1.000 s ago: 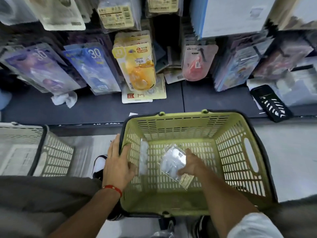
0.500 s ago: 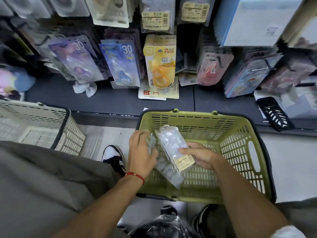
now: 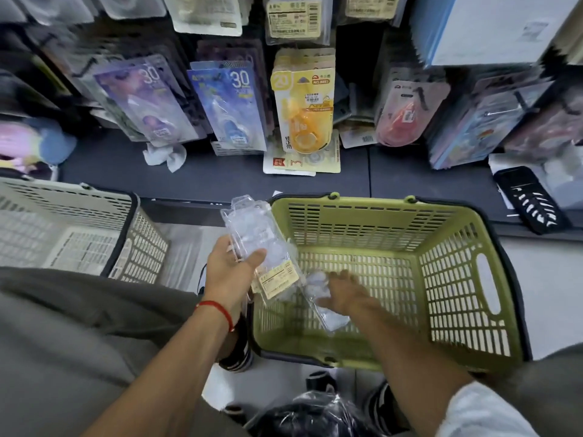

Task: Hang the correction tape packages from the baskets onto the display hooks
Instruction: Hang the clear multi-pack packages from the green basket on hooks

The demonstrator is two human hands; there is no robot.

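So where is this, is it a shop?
Probably a stationery shop aisle: packaged correction tapes hang on display hooks, and a green shopping basket sits on the floor below the shelf.

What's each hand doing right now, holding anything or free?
Left hand: grips a clear correction tape package beside the green basket.
Right hand: in the basket, on another clear package; blurred, grip cannot be told.

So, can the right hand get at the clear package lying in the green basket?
Probably yes: the right hand is already inside the green basket, at the clear package, and nothing covers it. Blur hides whether the fingers grip it.
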